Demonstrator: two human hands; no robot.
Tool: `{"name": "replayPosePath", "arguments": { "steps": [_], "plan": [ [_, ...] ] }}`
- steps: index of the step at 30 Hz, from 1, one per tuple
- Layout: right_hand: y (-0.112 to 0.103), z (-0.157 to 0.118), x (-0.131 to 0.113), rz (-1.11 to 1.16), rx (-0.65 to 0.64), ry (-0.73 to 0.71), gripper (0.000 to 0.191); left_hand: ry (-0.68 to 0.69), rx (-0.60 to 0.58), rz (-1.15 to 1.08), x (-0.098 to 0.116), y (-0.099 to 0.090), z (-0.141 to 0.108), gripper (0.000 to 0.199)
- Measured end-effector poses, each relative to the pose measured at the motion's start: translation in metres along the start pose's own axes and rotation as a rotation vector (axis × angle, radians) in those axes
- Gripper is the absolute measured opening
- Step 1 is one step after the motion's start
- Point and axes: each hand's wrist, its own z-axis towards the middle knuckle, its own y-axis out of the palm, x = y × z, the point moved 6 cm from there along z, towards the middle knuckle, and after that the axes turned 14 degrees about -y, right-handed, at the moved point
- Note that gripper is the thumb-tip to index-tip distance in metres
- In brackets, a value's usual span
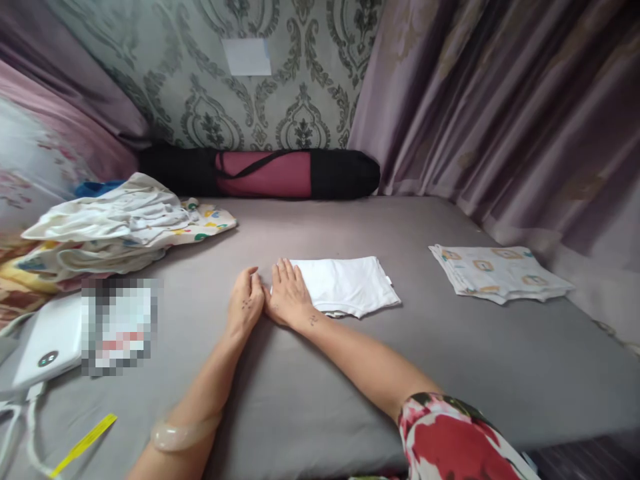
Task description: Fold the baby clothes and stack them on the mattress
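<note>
A white folded garment (350,283), seemingly a shirt with a neckline curve and a small tag at its right end, lies on the grey bed sheet (320,380). My right hand (289,293) rests flat on its left end, fingers stretched out and pointing away from me. Right beside it, at the garment's left edge, my left hand (247,300) stands on its side with slightly curved fingers, holding nothing. The two hands touch or nearly touch near the thumbs. What lies under my right palm is hidden.
A folded printed garment (500,272) lies to the right. On the left sit a heap of loose clothes (125,217), a white power bank (53,340) with cables, a blurred-out item (120,327) and a yellow strip (85,443). A black and maroon long bag (263,175) borders the wall.
</note>
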Motion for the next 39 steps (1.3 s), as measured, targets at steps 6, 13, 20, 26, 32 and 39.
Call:
{"name": "replayPosePath", "arguments": {
  "steps": [6,13,20,26,32,39],
  "plan": [
    [0.001,0.002,0.002,0.088,0.037,-0.019,0.061,0.048,-0.018,0.042,0.002,0.003,-0.003,0.042],
    [-0.041,-0.022,0.041,0.205,0.215,-0.129,0.053,0.224,0.022,0.161,0.017,0.008,-0.009,0.038],
    [-0.077,-0.076,0.11,-0.045,0.036,0.075,0.053,0.486,-0.177,0.401,0.075,0.052,-0.043,0.039],
    [-0.062,-0.078,0.101,-0.1,-0.023,-0.013,0.054,0.554,-0.353,0.538,0.086,0.096,-0.054,0.049],
    [-0.054,-0.077,0.104,-0.069,-0.006,0.011,0.055,0.498,-0.405,0.589,0.076,0.103,-0.049,0.053],
    [-0.078,-0.104,0.138,-0.089,-0.03,0.046,0.06,0.513,-0.272,0.653,0.056,0.074,-0.038,0.055]
  ]
}}
